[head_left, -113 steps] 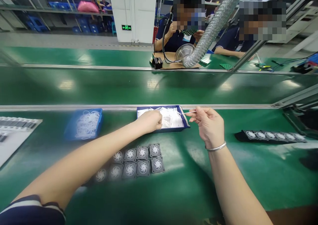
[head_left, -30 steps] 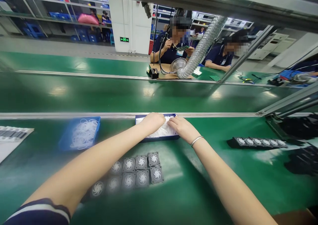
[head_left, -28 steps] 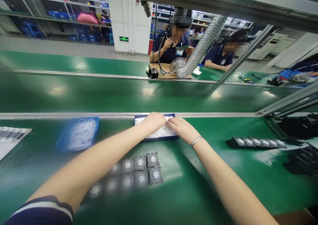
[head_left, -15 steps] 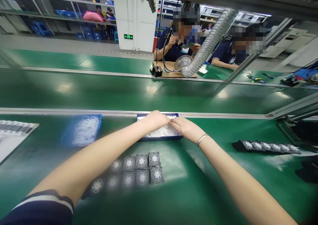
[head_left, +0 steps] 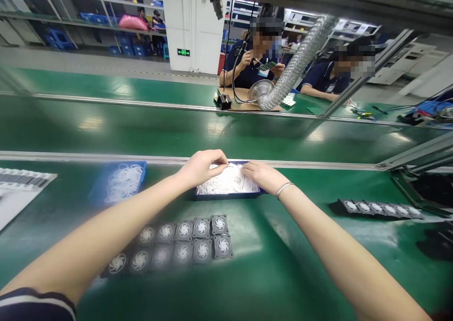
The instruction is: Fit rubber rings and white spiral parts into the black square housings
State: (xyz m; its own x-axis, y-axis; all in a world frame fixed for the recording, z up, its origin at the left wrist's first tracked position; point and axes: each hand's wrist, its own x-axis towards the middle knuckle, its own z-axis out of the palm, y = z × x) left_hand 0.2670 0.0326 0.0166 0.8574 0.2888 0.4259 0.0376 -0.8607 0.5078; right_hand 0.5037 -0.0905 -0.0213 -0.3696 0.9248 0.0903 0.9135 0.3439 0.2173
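The dark blue tray (head_left: pixel 226 196) of thin white strips (head_left: pixel 228 183) sits mid-counter, just beyond the fan squares (head_left: pixel 184 245). Left hand (head_left: pixel 201 166) pinches strips at its far edge; right hand (head_left: pixel 264 175) rests flat on the pile, its grip hidden. Best to isolate one strip before lifting.

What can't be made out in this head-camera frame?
- Whether left hand or right hand pinches any of the white pieces: fingertips cover them.
- What the pieces in the dark blue tray are: too small.
- Light blue tray contents: blurred.
- Black strip detail: too small.
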